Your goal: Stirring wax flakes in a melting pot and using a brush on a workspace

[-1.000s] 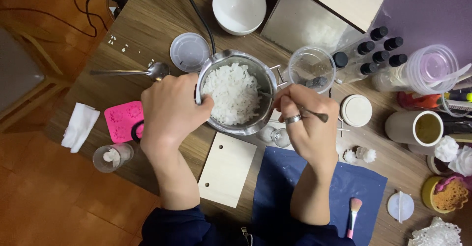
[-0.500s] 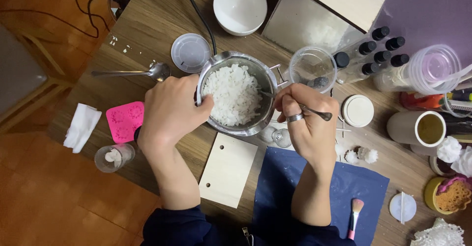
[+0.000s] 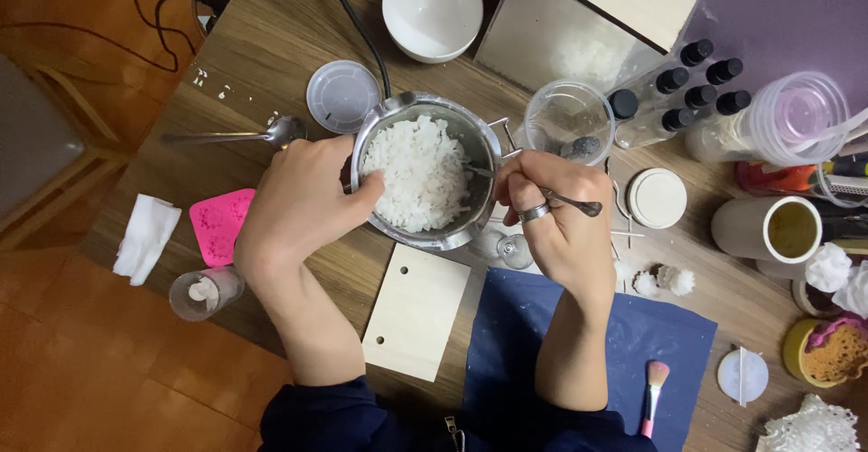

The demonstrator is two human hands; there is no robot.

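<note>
From my remote view the light is dim and warm, rather even; it seems to come from above, because the shadows under the hands are soft and short; the desk [image 3: 271, 45] shows only a weak sheen, no hard glare; the white bowl [image 3: 432, 9] and the white flakes [image 3: 416, 174] are the brightest parts and lose a little detail; the floor [image 3: 108, 362] at the left edge is darker; the whole picture is slightly soft and grainy; edges bend a little.
</note>
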